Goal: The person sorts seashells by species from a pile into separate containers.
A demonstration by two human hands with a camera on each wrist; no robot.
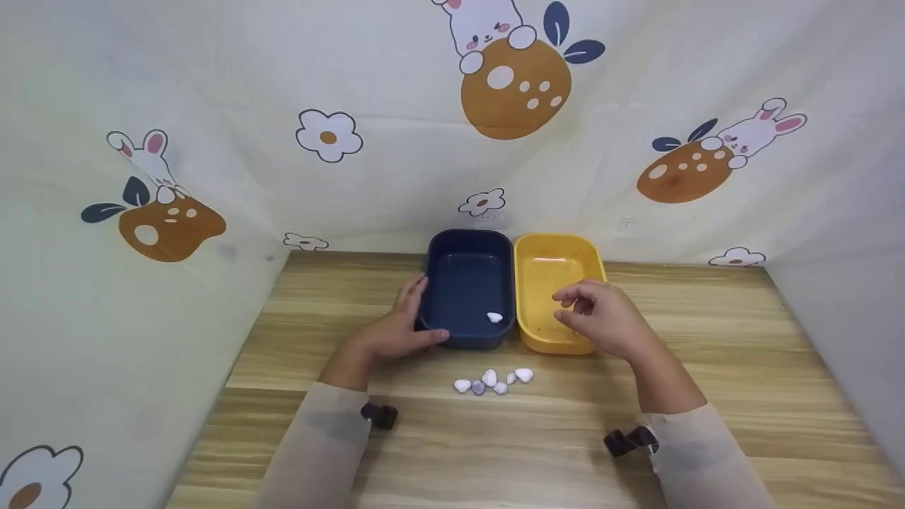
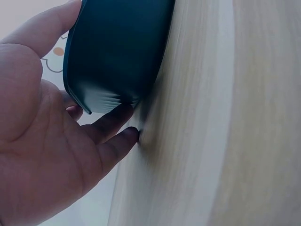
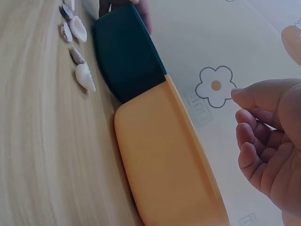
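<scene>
My left hand rests against the left side of a dark blue bin, its thumb on the front rim. In the left wrist view, the spread, nearly straight fingers touch the bin's outer wall low down. Inside the blue bin, near its front right corner, lies one white seashell. My right hand hovers over a yellow bin with loosely bent fingers and nothing seen between them. A row of several small shells, white and greyish, lies on the table in front of the bins.
Both bins stand side by side, long sides together, on a wood-grain table. Behind them hangs a pale cloth printed with rabbits, fruit and flowers. Dark bands sit at the wrists.
</scene>
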